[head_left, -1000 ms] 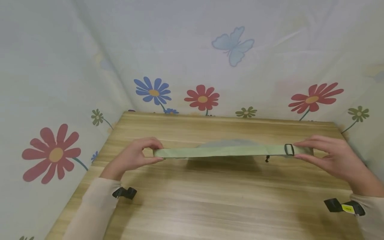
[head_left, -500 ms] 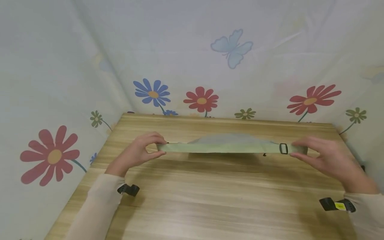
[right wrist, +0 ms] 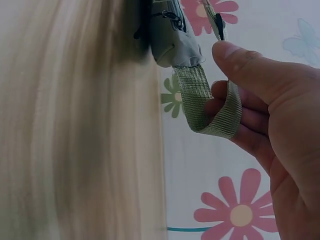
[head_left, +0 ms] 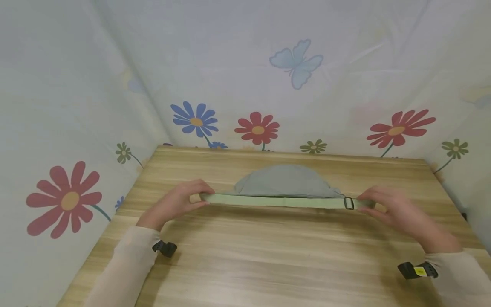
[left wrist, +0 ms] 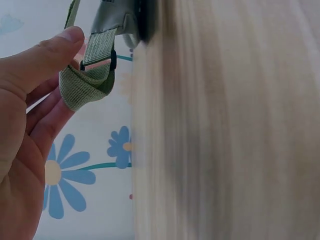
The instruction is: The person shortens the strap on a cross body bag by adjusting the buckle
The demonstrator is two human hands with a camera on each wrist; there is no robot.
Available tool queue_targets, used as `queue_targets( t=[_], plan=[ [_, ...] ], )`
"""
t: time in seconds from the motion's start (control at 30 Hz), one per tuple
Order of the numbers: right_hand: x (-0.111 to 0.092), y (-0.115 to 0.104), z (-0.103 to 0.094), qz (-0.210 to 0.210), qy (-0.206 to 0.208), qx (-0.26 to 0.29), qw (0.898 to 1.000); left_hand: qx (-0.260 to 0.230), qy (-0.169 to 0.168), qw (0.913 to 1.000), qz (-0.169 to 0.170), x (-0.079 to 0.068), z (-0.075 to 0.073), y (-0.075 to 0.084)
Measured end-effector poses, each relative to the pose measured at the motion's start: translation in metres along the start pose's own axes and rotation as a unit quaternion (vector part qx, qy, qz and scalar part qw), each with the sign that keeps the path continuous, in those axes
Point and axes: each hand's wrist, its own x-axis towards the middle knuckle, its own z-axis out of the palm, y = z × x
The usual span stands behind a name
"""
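Observation:
A grey waist bag (head_left: 285,181) with a pale green webbing strap (head_left: 276,201) is held over the wooden table. Its strap runs across in front of the bag's curved body. My left hand (head_left: 174,202) pinches the strap's left bend between thumb and fingers; the left wrist view shows the loop (left wrist: 82,92) folding back through a dark buckle (left wrist: 113,60). At the other end my right hand (head_left: 402,215) holds the right bend, just beyond a black slider (head_left: 348,203). In the right wrist view, a zipper pull (right wrist: 172,19) shows at the bag's end, above the looped webbing (right wrist: 215,120).
The wood-grain table (head_left: 268,264) extends under both arms. A pale cloth backdrop (head_left: 230,64) printed with flowers and a butterfly stands along its back and sides. Each wrist wears a black strapped camera, the left camera (head_left: 165,248) and the right camera (head_left: 416,270).
My right hand has moved left, bringing the hands closer together. More of the bag's grey body now shows behind the strap, and the strap sits slightly lower than half a second ago.

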Motion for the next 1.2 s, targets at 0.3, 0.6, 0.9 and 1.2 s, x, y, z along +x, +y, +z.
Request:
queue_targets(
  t=[0.3,0.6,0.9,1.2],
  plan=[
    [-0.009,-0.002,0.02,0.022,-0.039,-0.003,0.999,0.004,-0.075,0.9969,-0.025,-0.001,0.01,0.003],
    [-0.019,0.001,0.04,-0.012,-0.042,0.002,0.999,0.046,-0.117,0.9921,0.0,-0.002,0.014,0.005],
    [-0.024,0.004,0.048,0.008,-0.069,-0.004,0.998,0.08,-0.141,0.9867,-0.006,-0.001,0.016,0.011],
    [-0.033,0.006,0.054,0.046,-0.047,0.031,0.997,0.091,-0.125,0.9879,-0.005,-0.006,0.021,0.009]
  ],
)
